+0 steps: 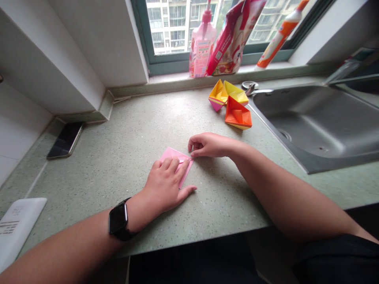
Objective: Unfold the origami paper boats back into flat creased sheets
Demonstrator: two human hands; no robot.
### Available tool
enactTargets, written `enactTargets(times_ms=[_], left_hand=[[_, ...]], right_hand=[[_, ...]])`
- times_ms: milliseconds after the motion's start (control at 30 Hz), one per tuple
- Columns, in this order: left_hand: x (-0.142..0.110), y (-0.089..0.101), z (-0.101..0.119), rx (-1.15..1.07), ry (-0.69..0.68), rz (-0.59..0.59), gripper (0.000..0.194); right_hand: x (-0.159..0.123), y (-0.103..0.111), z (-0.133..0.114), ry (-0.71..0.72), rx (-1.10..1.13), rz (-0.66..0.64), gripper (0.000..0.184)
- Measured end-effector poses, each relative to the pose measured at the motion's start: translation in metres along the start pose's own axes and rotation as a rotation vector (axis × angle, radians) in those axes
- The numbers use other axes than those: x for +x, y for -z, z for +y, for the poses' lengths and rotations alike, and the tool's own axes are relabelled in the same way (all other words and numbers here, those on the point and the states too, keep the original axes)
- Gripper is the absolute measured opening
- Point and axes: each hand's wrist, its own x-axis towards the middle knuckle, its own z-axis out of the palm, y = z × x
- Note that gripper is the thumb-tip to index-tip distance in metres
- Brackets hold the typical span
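Speckled pale-green stone forms the table, set below a window with buildings beyond. One piece of pink paper is laid flat on it, under the fingers of the left hand, which is spread wide and pressed down, its thumb held out. Beside that paper's right corner, the right hand is curled, thumb and fingers drawn narrow; whether the corner is pinched cannot be told. Some folding has been done, judging by the edges and layers seen; the paper is flat, not raised, and how many folds are left cannot be judged. Beyond the right hand, three paper shapes seem to be counted, each folded and standing: two yellow shapes set close together and one orange shape in front; whether they are joined is not shown. Farther beyond, on the sill, one pump bottle, one red pouch and one orange-and-white bottle are counted. One sink is set to the right hand's right; one phone is placed well left of the left hand, on whose wrist one watch is worn.
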Motion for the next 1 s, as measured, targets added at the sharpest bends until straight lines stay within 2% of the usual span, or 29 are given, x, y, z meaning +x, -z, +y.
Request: enactTargets(times_ms=[200, 400, 500, 600, 700, 800, 1000], left_hand=[[0.001, 0.001, -0.004, -0.028, -0.003, 0.047, 0.077], [0.005, 0.008, -0.015, -0.105, 0.001, 0.075, 0.038], [-0.001, 0.009, -0.012, -0.117, -0.059, 0.077, 0.028], [-0.011, 0.010, -0.005, -0.121, -0.151, 0.068, 0.027], [-0.018, 0.010, 0.002, -0.083, -0.202, 0.089, 0.025], [-0.022, 0.009, 0.007, 0.008, -0.230, 0.121, 0.028], [-0.029, 0.007, 0.013, 0.138, -0.212, 0.114, 0.040]], right_hand=[[-0.001, 0.000, -0.003, -0.015, -0.032, 0.035, 0.017], [-0.002, -0.001, -0.004, 0.003, -0.056, 0.050, 0.014], [-0.002, -0.003, -0.005, -0.041, 0.016, 0.011, 0.013], [-0.003, -0.007, -0.010, -0.077, 0.095, -0.034, 0.013], [-0.003, -0.011, -0.016, -0.080, 0.106, -0.024, 0.012], [-0.002, -0.017, -0.022, -0.053, 0.073, 0.048, 0.014], [0.002, -0.030, -0.026, 0.083, -0.032, 0.191, 0.020]])
